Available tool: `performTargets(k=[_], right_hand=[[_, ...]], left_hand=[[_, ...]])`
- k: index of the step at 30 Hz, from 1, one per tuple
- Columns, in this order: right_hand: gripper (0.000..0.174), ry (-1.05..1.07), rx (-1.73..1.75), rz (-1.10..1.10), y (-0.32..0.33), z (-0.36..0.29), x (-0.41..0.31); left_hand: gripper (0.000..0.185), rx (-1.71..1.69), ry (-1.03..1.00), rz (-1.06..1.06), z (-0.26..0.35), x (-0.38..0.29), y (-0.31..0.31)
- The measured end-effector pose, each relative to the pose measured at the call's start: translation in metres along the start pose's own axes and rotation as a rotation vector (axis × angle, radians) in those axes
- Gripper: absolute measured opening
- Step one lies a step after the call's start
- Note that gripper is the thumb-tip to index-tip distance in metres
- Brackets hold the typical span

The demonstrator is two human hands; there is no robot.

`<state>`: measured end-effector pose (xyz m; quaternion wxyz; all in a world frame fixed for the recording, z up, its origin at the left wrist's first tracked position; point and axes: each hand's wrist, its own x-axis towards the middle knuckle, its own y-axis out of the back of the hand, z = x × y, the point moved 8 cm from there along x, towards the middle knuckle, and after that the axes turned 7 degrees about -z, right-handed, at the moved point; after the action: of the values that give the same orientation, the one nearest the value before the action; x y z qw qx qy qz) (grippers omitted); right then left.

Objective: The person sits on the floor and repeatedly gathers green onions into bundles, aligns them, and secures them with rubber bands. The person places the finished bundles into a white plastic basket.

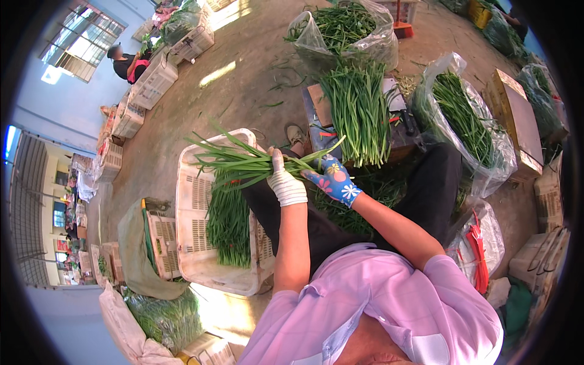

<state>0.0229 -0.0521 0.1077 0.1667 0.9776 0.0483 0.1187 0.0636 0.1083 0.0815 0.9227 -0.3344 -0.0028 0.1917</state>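
A loose bunch of long green garlic chives [246,163] lies across both hands, its leafy ends pointing left. My left hand [285,180], in a white ribbed glove, grips the bunch around its middle with the thumb on top. At the pale stem end, my right hand [334,179] in a blue flowered glove holds the stalks. Beneath the leaves stands a white plastic crate [196,264] with bundled chives [228,223] inside. Ahead of my right hand, a thick pile of chives [358,114] rests on a low table [315,125].
A knife [407,121] and red ties [327,134] lie on the low table. Plastic bags of chives [344,27] [465,114] stand beyond and to the right. Red strips [477,255] hang at my right. Another person [127,64] sits by stacked crates [155,80] at far left.
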Motion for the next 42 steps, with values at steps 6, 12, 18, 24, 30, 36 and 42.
performTargets(k=[6, 12, 18, 24, 30, 36, 42], right_hand=[[0.024, -0.254, 0.927, 0.146, -0.011, 0.052, -0.015], [0.026, -0.048, 1.096, -0.243, 0.037, 0.035, -0.062], [0.068, -0.186, -0.337, -0.447, 0.046, 0.038, -0.068], [0.075, 0.122, -0.234, -0.142, 0.023, -0.031, 0.011], [0.026, 0.364, -0.418, -0.258, -0.014, -0.055, 0.018], [0.018, 0.453, -0.397, -0.387, 0.003, -0.024, -0.015], [0.026, 0.039, -0.524, -0.844, 0.013, 0.073, -0.079]], left_hand=[[0.042, -0.088, 0.123, 0.049, -0.002, 0.03, 0.031], [0.036, -0.262, 0.117, 0.063, 0.058, 0.075, 0.059], [0.041, -0.276, 0.051, 0.119, 0.09, 0.07, 0.051], [0.04, -0.301, 0.107, 0.05, 0.065, 0.051, 0.027], [0.047, -0.189, 0.107, 0.009, 0.058, 0.039, 0.025], [0.045, -0.277, 0.185, 0.019, 0.055, 0.052, 0.042], [0.022, -0.341, 0.116, -0.022, 0.07, 0.068, 0.063]])
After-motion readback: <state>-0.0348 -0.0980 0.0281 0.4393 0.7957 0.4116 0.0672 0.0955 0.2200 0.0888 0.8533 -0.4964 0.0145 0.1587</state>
